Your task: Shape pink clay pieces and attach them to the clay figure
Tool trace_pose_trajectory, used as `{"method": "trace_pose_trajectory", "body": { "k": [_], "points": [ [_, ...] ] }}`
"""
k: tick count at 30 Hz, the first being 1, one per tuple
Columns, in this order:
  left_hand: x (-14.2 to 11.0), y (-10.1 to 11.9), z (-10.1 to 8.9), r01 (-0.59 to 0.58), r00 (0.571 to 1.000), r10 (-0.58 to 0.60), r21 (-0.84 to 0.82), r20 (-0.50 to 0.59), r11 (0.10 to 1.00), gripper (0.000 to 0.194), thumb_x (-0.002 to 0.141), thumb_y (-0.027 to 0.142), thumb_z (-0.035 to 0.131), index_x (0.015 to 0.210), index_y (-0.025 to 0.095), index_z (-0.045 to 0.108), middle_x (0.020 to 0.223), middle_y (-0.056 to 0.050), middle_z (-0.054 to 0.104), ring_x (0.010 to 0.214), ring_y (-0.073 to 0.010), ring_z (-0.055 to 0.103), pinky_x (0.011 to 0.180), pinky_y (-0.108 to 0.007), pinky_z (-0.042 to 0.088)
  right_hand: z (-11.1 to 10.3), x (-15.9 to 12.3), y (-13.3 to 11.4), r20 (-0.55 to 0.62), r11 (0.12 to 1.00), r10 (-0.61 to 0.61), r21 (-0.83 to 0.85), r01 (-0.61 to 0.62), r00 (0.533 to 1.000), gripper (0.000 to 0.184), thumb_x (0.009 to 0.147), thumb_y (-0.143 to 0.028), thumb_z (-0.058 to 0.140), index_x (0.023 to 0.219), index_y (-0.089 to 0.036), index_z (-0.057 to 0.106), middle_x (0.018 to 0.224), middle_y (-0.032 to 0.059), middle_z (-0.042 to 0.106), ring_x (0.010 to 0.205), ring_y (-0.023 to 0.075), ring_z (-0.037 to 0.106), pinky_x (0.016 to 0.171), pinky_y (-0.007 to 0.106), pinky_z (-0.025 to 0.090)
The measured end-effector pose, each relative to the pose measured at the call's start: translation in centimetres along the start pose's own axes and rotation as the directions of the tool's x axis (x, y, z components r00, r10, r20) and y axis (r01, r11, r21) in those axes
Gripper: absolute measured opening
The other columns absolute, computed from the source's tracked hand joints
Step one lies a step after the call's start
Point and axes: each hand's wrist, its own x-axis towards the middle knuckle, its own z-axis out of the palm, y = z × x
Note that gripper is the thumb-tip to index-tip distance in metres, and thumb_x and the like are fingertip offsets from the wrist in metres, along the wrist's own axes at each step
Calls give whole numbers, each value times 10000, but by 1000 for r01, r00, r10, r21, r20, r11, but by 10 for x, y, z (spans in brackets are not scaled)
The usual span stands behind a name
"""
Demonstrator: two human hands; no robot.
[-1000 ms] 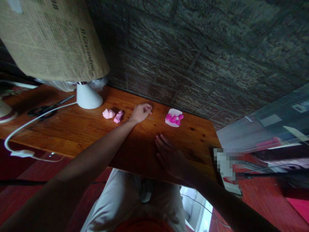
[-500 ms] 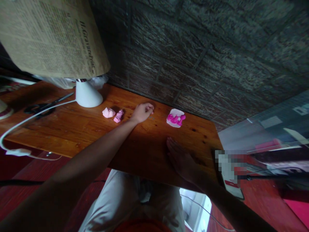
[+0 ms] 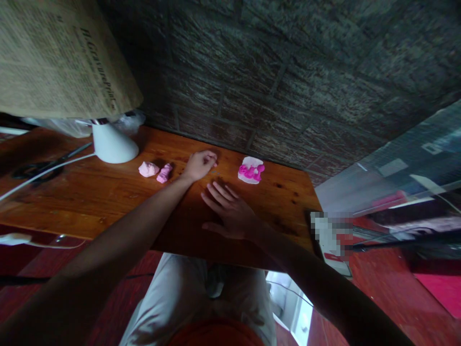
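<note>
Because the pink lumps (image 3: 149,169) lie left of both hands, they presumably leave room; left hand (image 3: 200,165) curled, contents indiscernible; right hand (image 3: 230,211) apart, fingers spread; decorated pink slab (image 3: 251,171) rightmost, near the wall (image 3: 266,91), presumably to stay untouched.

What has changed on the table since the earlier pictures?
The right hand first moved a little right, then back left over the table toward the left hand, its fingers now spread wider. No grab or release is visible. The curled left hand, two pink lumps and pink-and-white piece stayed put.
</note>
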Motion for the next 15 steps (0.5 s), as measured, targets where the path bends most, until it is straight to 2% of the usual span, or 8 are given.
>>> {"method": "trace_pose_trajectory", "body": {
  "k": [4,7,9,12,15],
  "points": [
    [0,0,0,15,1000,-15,-25,5,1000,201,871,271,576,947,143,712,823,-82,798,779,-200,752,798,-289,566,-7,-47,-18,36,995,78,59,-80,996,819,984,-647,460,1561,-69,395,1645,213,346,1576,343,204,1275,540,233],
    [0,-1,0,15,1000,-15,-20,12,1000,203,881,262,564,952,144,714,824,-82,799,781,-197,752,808,-291,565,-11,-90,-31,55,995,63,76,-67,996,850,990,-608,471,1608,-59,275,1671,208,282,1587,344,152,1264,570,256],
    [1,-1,1,7,1000,-7,-9,15,1000,203,883,268,564,950,150,716,820,-76,799,778,-194,749,804,-287,564,-12,-107,-36,38,993,85,82,-88,996,877,995,-575,474,1629,-47,178,1681,228,230,1592,339,118,1250,579,287],
    [1,-1,1,-1,1000,1,-8,9,1000,201,875,278,572,944,154,715,814,-74,797,773,-195,748,795,-287,564,-9,-102,-36,24,992,108,67,-109,994,869,995,-589,464,1630,-64,189,1679,212,251,1596,337,98,1252,600,262],
    [0,0,1,0,1000,0,-11,-2,1000,203,861,275,576,939,148,713,811,-80,796,770,-198,749,789,-287,564,-5,-67,-26,-3,992,125,18,-125,992,859,981,-659,435,1596,-70,315,1677,179,285,1595,346,103,1280,581,180]
  ]
}}
